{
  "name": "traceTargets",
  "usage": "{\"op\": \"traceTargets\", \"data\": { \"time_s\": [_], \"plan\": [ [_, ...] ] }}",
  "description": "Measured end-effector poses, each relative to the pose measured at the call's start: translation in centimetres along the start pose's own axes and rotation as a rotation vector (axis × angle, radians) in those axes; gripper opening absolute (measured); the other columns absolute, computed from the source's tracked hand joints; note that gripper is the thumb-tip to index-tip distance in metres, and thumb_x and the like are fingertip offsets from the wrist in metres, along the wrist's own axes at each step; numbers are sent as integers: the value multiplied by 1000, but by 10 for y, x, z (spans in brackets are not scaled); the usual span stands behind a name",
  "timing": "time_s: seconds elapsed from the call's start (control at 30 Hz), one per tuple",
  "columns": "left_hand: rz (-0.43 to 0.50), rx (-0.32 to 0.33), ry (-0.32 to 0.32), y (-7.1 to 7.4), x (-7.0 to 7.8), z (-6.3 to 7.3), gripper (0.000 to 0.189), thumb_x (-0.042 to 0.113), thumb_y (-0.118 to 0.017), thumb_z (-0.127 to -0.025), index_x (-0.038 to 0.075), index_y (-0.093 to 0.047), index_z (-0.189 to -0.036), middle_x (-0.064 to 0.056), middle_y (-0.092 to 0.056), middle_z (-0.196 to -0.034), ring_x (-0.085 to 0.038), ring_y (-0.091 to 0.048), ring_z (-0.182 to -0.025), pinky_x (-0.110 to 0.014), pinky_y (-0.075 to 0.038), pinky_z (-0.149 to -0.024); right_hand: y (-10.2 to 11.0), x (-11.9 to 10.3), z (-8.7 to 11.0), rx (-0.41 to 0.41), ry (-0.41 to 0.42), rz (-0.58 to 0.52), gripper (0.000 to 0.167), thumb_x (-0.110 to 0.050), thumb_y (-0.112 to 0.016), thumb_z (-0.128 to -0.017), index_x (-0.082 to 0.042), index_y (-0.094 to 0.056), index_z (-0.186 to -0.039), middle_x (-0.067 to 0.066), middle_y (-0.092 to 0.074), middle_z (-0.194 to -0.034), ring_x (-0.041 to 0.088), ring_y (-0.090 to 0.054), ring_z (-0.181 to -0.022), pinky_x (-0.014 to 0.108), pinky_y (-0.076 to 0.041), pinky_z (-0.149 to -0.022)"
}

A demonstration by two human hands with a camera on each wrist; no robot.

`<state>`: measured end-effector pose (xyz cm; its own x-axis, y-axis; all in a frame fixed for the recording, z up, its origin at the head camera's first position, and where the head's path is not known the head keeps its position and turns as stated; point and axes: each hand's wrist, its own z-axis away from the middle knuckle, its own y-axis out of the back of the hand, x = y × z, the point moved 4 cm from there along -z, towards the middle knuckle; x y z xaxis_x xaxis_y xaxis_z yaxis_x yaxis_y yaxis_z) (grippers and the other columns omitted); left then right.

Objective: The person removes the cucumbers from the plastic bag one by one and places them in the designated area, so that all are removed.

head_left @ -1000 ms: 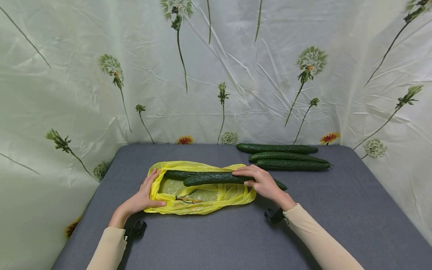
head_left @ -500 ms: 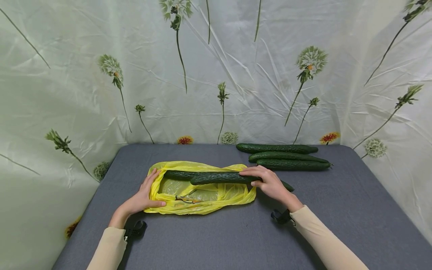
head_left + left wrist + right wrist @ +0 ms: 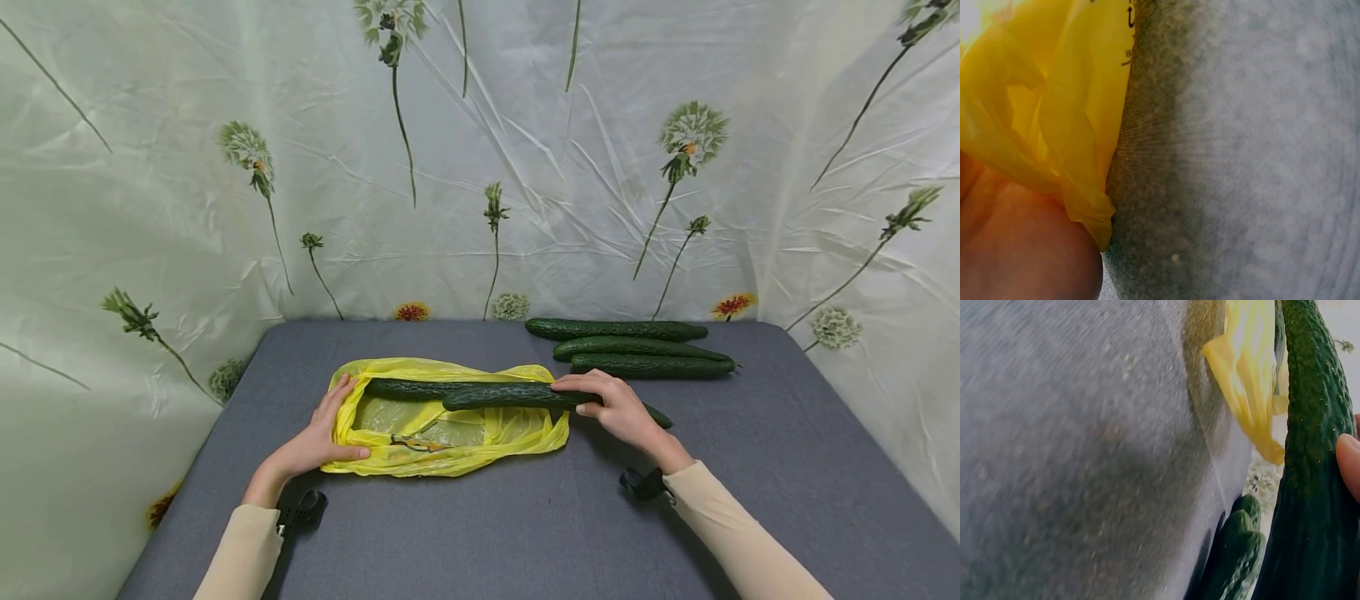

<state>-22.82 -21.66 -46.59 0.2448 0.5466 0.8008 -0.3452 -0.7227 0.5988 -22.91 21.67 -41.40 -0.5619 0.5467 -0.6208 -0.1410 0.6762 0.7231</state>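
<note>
A yellow plastic bag [image 3: 450, 462] lies on its side-to-side length on the table, its mouth facing up. At the bag's left end my left hand [image 3: 318, 437] holds the rim, the thumb over the front edge and the fingers along the back. In the left wrist view the yellow bag [image 3: 1079, 100] lies against the palm. My right hand [image 3: 618, 408] grips a long dark green cucumber [image 3: 495, 396] over the bag's right end; the cucumber [image 3: 1316, 425] also shows in the right wrist view under the thumb. Another cucumber [image 3: 397, 388] lies inside the bag along the back.
Three cucumbers lie at the table's back right: a rear cucumber [image 3: 615, 330], a middle cucumber [image 3: 645, 347] and a front cucumber [image 3: 652, 366]. A grey cloth [image 3: 480, 542] covers the table. Behind hangs a pale flower-printed curtain [image 3: 450, 250].
My right hand has moved to the right with its cucumber, which now sticks out farther past the bag's right end. The left hand and the bag have stayed in place.
</note>
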Motion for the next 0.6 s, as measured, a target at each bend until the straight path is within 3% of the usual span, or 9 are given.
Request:
{"op": "traceTargets", "data": {
  "time_s": [0.6],
  "plan": [
    [-8,-2,8,0,-1,0,105,24,-79,-77,5,-9,-153,-19,9,-157,-51,13,-137,-78,0,-92,18,17,22,19,-64,-1,49,13,-66,-80,-13,-67,-123,4,-62,-124,22,-56,-108,47,-47,-82]
  ]
}}
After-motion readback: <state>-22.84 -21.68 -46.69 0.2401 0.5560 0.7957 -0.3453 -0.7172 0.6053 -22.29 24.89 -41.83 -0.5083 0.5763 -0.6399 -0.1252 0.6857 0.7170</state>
